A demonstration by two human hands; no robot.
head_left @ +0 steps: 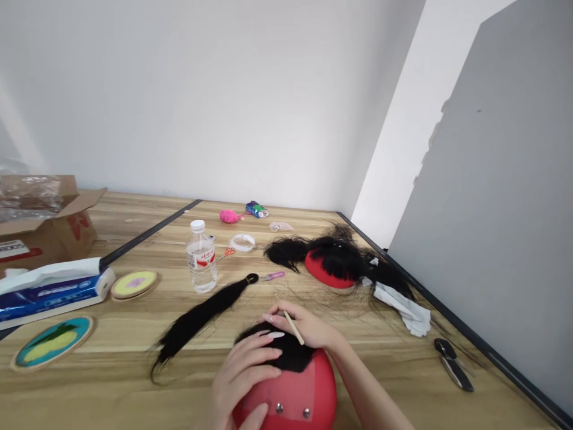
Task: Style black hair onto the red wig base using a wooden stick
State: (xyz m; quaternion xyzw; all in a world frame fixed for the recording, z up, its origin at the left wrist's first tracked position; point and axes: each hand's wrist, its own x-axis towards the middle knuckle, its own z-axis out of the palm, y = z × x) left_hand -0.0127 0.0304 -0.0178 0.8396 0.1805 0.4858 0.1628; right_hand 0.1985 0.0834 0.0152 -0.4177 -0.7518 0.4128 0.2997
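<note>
A red rounded head form (326, 388) stands at the bottom middle, with black hair (293, 356) over its far part. Clear film and two silvery pins (306, 412) show on its near side. My left hand (244, 373) lies over the form's left side, fingers spread and stretched across hair and form. On the far right side of the hair, my right hand (302, 325) is closed around a thin light wooden stick (294, 328), which slants across the hand. The stick's working end is hidden. Left of my hands lies a tied bundle of long black hair (201, 313).
Behind are a water bottle (202, 260), orange-handled scissors (227, 252), purple thread snips (273, 276) and a clear ring (242, 242). Another red form (324, 275) with black hair, a white cloth (405, 307) and a folding knife (453, 364) lie right. Embroidery hoops (52, 343), tissues (54, 292) and a carton (58, 236) are left.
</note>
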